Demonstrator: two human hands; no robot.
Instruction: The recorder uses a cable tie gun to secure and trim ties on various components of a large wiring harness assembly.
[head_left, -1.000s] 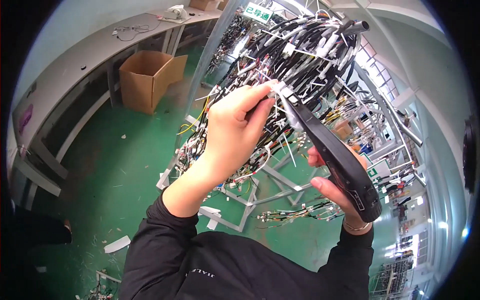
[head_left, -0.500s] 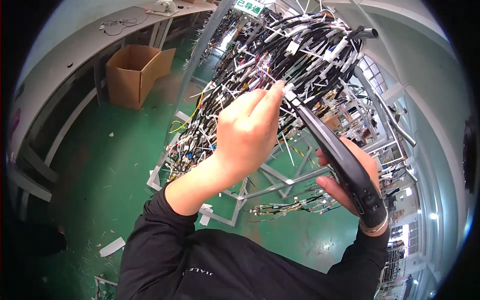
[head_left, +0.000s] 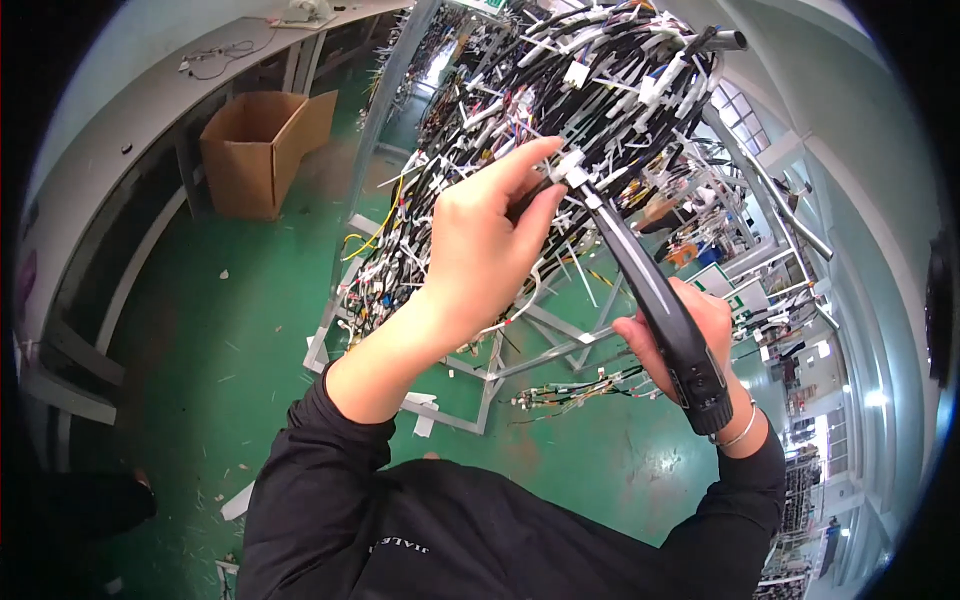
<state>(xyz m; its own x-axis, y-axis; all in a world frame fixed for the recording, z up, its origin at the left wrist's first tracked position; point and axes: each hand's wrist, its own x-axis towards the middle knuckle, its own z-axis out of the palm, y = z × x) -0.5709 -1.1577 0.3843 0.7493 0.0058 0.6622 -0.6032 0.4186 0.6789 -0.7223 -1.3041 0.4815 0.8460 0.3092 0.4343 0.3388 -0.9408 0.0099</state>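
Note:
My right hand [head_left: 695, 325] is closed around the body of a long black cable tie gun [head_left: 640, 270], which slants up to the left. Its white-tipped nose [head_left: 575, 175] reaches the hanging bundle of wire harnesses [head_left: 600, 115], a thick mass of black cables with many white cable ties and connectors. Just left of the nose is my left hand [head_left: 490, 225], thumb and index finger apart. Dark cable shows in the gap between those fingers, and I see nothing gripped there. The exact spot where the nose meets the cables is partly hidden.
A grey metal frame [head_left: 375, 130] carries the harnesses, with its base bars on the green floor [head_left: 250, 350]. Thinner wires [head_left: 580, 395] hang lower down. On the left stand an open cardboard box [head_left: 245, 170] and a long workbench [head_left: 150, 100]. More racks fill the right side.
My left thumb and index finger have parted from a pinch near the tool's nose. The cable tie gun and right hand have shifted slightly left and up, and the view has moved a little.

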